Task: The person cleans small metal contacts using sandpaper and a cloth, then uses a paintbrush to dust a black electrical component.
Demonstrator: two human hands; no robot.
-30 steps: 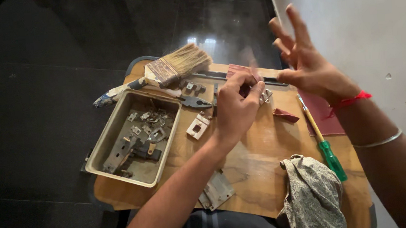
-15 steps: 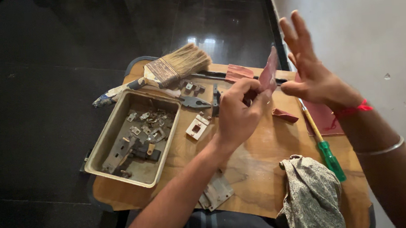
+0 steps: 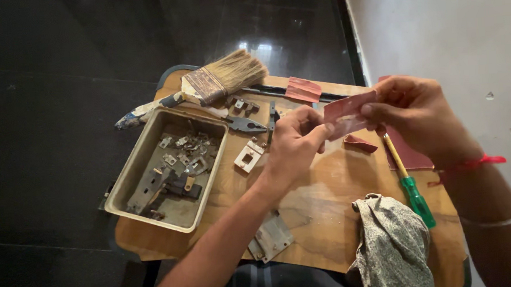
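Observation:
Both of my hands hold one reddish sheet of sandpaper (image 3: pixel 348 115) above the wooden board (image 3: pixel 325 216). My left hand (image 3: pixel 291 147) pinches its left edge between thumb and fingers. My right hand (image 3: pixel 419 113) grips its right edge, with a red thread around the wrist. The sheet is lifted off the board and slightly bent. A small folded reddish scrap (image 3: pixel 361 143) lies on the board just under the sheet.
A metal tray (image 3: pixel 149 138) of several small metal parts sits at left. Behind it lie a paintbrush (image 3: pixel 222 77), pliers (image 3: pixel 244 124) and another sandpaper piece (image 3: pixel 303 90). A green-handled screwdriver (image 3: pixel 412 187), a patterned cloth (image 3: pixel 392 247), a white switch part (image 3: pixel 248 157) and a metal plate (image 3: pixel 271 237) lie nearby.
My right hand was raised open with spread fingers; it has come down and closed on the sandpaper's right edge. My left hand lifted the sheet off the board and still holds it.

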